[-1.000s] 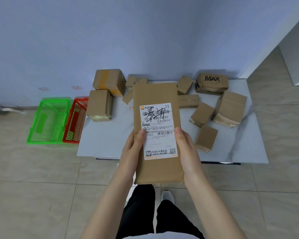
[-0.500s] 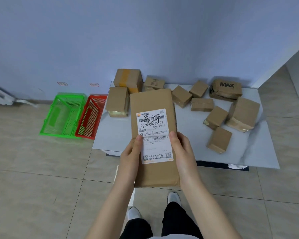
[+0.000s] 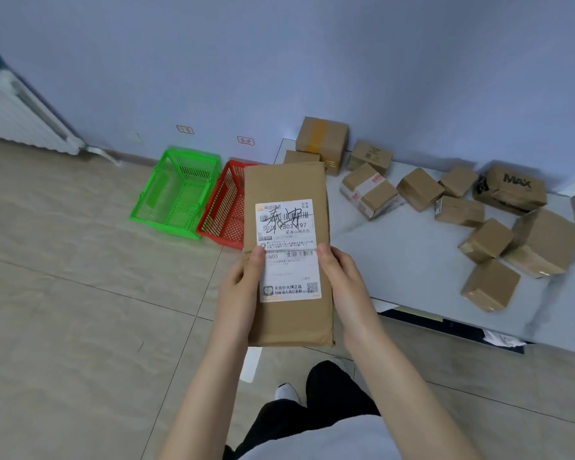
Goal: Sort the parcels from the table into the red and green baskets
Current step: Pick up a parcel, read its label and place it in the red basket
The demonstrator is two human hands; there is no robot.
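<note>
Both our left hand (image 3: 243,287) and right hand (image 3: 342,280) pinch the labelled parcel (image 3: 286,187), thumbs on top, aloft before the red basket (image 3: 224,207); next, we judge, lower it into that or the green basket (image 3: 176,194).

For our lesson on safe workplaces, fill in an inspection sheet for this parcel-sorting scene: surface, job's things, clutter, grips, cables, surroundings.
Surface: grey table with loose parcels scattered on it.
Job's things: labelled parcel held up, hiding part of the red basket; green basket beside the red one, both on the floor; MAX parcel at the table's far side.
Clutter: white scrap under the table edge.
Grips: left hand and right hand grip the labelled parcel's long sides, thumbs on its label.
Cables: nothing seen.
Surroundings: blue wall, radiator, tiled floor.
</note>
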